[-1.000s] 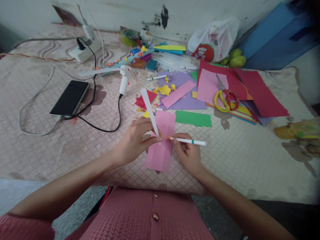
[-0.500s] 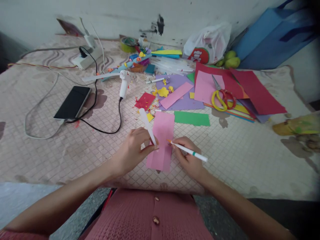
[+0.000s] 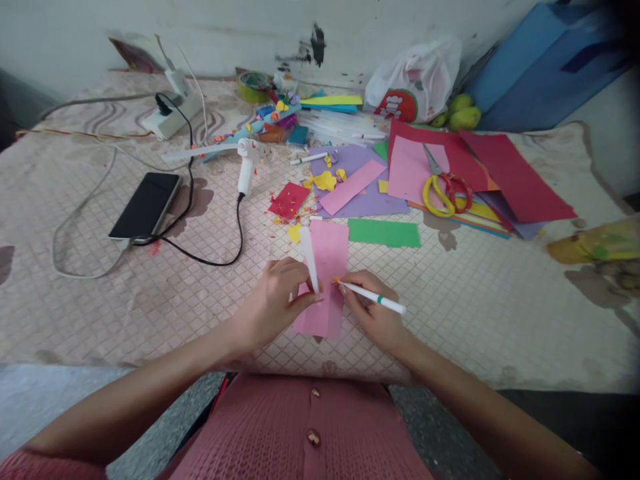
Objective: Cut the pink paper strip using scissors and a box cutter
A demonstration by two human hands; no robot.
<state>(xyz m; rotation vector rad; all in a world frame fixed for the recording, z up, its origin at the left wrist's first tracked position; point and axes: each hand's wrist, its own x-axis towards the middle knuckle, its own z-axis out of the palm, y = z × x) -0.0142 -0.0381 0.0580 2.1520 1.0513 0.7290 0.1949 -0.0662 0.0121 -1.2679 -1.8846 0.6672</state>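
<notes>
My left hand (image 3: 273,295) pinches the lower end of a slim white strip (image 3: 309,253) between thumb and fingers. It tilts up over the left side of a creased pink paper piece (image 3: 331,250) that lies lengthwise before me. What the strip is made of, I cannot tell. In my right hand (image 3: 377,317) is a white pen (image 3: 376,297) with an orange tip and a green band. Its tip is at the right part of the pink paper; whether it touches is unclear. Just beyond my right hand lies a green paper rectangle (image 3: 384,233).
Yellow-and-red scissors (image 3: 445,190) rest on coloured sheets at right. A white glue gun (image 3: 247,168), its black cord (image 3: 215,265) and a phone (image 3: 146,205) lie left. Behind are paper scraps, a power strip (image 3: 173,117), a plastic bag (image 3: 417,83) and a blue bag (image 3: 540,70).
The white strip has shifted right and stands more upright in my left hand. My right hand has moved the pen slightly left, its tip a little farther over the pink paper.
</notes>
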